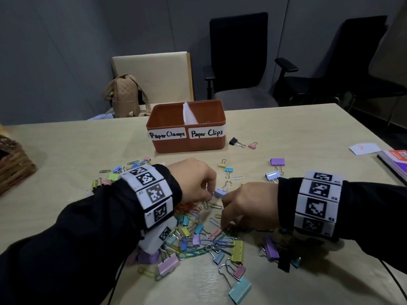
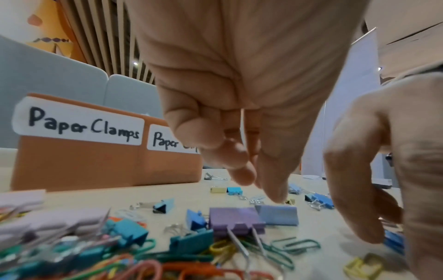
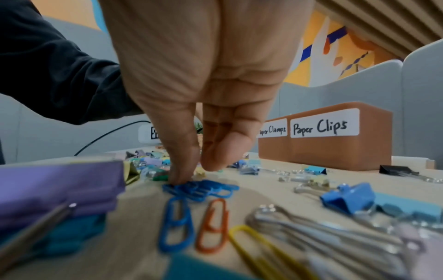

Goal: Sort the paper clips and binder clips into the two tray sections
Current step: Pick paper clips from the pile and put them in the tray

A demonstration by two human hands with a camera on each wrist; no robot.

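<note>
A brown tray (image 1: 187,146) stands mid-table with a white divider, labelled "Paper Clamps" on the left and "Paper Clips" on the right. A mixed pile of coloured paper clips and binder clips (image 1: 198,238) lies in front of it. My left hand (image 1: 207,193) reaches down beside a lilac binder clip (image 1: 220,192). In the left wrist view its fingers (image 2: 275,195) point at a blue-grey binder clip (image 2: 278,215) and nothing shows between them. My right hand (image 3: 199,170) has its forefinger tip on a bunch of blue paper clips (image 3: 203,189), with the thumb just above.
A black binder clip (image 1: 234,142) and a pink one (image 1: 252,145) lie right of the tray. A woven basket (image 1: 13,164) sits at the table's left edge, with books (image 1: 394,161) and a white card (image 1: 364,148) at the right. Chairs and a beige bag (image 1: 125,95) stand behind.
</note>
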